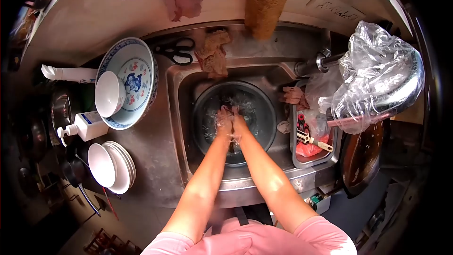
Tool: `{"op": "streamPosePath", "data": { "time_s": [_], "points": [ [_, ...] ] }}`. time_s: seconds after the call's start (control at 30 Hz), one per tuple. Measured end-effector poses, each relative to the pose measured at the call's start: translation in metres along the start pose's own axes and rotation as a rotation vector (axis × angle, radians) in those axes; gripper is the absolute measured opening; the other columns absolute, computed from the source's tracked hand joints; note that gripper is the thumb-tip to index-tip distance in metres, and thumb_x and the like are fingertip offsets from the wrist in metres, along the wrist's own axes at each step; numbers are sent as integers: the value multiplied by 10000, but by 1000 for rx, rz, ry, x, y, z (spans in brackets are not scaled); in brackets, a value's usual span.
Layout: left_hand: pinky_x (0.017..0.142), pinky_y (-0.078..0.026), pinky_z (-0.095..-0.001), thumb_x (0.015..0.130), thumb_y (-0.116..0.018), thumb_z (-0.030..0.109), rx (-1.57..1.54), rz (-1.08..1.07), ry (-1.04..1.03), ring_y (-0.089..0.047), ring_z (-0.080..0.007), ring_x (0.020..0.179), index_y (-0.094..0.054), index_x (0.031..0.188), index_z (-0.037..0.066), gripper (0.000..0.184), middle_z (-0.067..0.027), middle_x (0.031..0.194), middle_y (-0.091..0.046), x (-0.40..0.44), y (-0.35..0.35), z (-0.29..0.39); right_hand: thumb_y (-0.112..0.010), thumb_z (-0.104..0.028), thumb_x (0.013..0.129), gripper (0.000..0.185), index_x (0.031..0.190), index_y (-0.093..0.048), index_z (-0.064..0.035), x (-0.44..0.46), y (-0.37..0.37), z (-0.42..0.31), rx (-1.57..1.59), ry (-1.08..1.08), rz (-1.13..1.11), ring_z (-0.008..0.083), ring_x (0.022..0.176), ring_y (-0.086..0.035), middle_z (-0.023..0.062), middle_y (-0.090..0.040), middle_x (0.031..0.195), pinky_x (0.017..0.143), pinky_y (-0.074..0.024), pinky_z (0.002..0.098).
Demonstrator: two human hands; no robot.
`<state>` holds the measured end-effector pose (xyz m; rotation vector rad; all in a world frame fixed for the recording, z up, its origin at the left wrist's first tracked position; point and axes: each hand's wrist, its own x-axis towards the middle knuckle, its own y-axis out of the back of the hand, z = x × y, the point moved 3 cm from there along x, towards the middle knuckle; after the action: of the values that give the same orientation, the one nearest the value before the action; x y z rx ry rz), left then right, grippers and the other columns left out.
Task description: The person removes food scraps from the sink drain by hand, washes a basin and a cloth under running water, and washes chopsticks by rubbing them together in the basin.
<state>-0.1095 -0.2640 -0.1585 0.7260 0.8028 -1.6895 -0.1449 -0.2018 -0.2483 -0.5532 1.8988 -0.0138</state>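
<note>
Both of my hands are close together in splashing water inside a dark round basin, which sits in a steel sink. My left hand and my right hand seem to touch or nearly touch each other near the basin's middle. Water and splashes blur the fingers, so their pose is unclear. Whether anything is between the hands cannot be made out. A crumpled brown cloth hangs over the sink's back edge.
Left of the sink are a large patterned bowl holding a white bowl, a pump bottle and stacked white dishes. Black scissors lie behind. At right, a grey caddy stands beside a plastic-wrapped object.
</note>
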Motion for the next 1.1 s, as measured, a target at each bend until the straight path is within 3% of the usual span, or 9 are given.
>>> {"op": "streamPosePath", "data": {
  "time_s": [0.2,0.4,0.47,0.5,0.63,0.8,0.87,1.03,1.1],
  "points": [
    [929,-316,-349,822,-518,215,533,-181,-922,-439,-270,1051,-355,1227,-3,488,-170,1120,-450,-98,-6,64,-350,-274,933,381,1159,-465,12,-167,-51,-74,-9,525,-235,157,995,-496,79,-531,1090,877,-379,273],
    [909,-369,-361,697,-685,188,612,-200,-928,-461,-305,1088,-412,1189,25,585,-181,1188,-462,-122,15,72,-368,-139,885,311,1137,-485,2,-178,-22,-66,-636,975,-274,197,1046,-504,102,-542,1105,895,-377,293],
    [909,-373,-362,675,-708,192,495,-357,-672,-502,-290,1053,-489,1126,42,523,-142,1070,-553,-106,15,51,-426,-125,844,311,1126,-498,-17,-171,-19,-52,-594,830,-285,228,1067,-502,122,-534,1124,891,-381,299],
    [864,-406,-344,683,-709,161,620,-269,-931,-530,-260,1025,-576,969,48,335,-146,1034,-582,-108,13,49,-449,-149,836,322,1124,-497,-15,-172,-21,-50,-655,814,-294,219,1081,-486,127,-525,1133,902,-368,305],
    [931,-317,-457,722,-682,205,648,-149,-919,-542,-274,1016,-531,669,55,219,-82,885,-636,-114,8,48,-546,-169,772,281,1016,-531,-31,-170,-26,-37,-1002,839,-222,253,1019,-520,146,-550,1057,836,-404,340],
    [944,-282,-521,712,-690,243,726,-360,-1089,-571,-255,961,-537,659,73,235,-42,807,-630,-185,-15,88,-562,-163,756,271,992,-531,-33,-203,-45,-54,-1076,1028,-170,261,993,-527,144,-556,1029,806,-410,347],
    [816,-418,-432,698,-702,239,712,-375,-1134,-597,-235,796,-527,623,58,262,-62,718,-604,-216,-18,104,-568,-161,749,268,982,-532,-35,-224,-45,-62,-1100,1088,-143,264,982,-529,142,-558,1017,793,-413,350],
    [531,-410,-318,700,-694,255,653,-434,-1119,-550,-247,606,-533,619,37,283,-97,616,-550,-257,-3,118,-585,-154,733,259,958,-533,-37,-268,-53,-63,-1134,1209,-99,272,956,-535,140,-563,989,763,-419,357],
    [624,-424,-352,707,-683,286,695,-420,-1130,-555,-260,623,-555,634,43,284,-95,604,-554,-270,4,123,-591,-152,726,256,948,-533,-38,-282,-59,-60,-1142,1257,-93,276,946,-538,138,-565,977,751,-421,359]
  ]
}}
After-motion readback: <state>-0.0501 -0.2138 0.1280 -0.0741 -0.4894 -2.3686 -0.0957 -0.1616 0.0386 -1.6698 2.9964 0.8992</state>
